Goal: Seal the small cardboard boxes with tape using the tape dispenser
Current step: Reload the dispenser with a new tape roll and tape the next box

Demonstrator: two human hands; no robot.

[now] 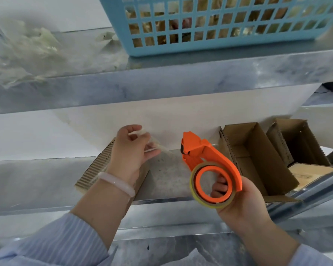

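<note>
My right hand (pixel 240 204) grips an orange tape dispenser (pixel 206 154) with a roll of clear yellowish tape (pixel 211 186), held above the metal shelf. A strip of clear tape (pixel 164 150) stretches from its head to my left hand (pixel 132 150), which pinches the tape's free end. Under my left hand and wrist lies a flat piece of corrugated cardboard (pixel 96 173) on the shelf. Two small cardboard boxes stand open to the right: one (pixel 252 156) just behind the dispenser, another (pixel 300 144) further right.
The lower metal shelf (pixel 167 177) has a white wall behind it. On the upper shelf (pixel 161 81) stand a blue plastic basket (pixel 215 22) and a heap of clear plastic bags (pixel 21 52). A metal frame bar (pixel 315 191) runs at the right.
</note>
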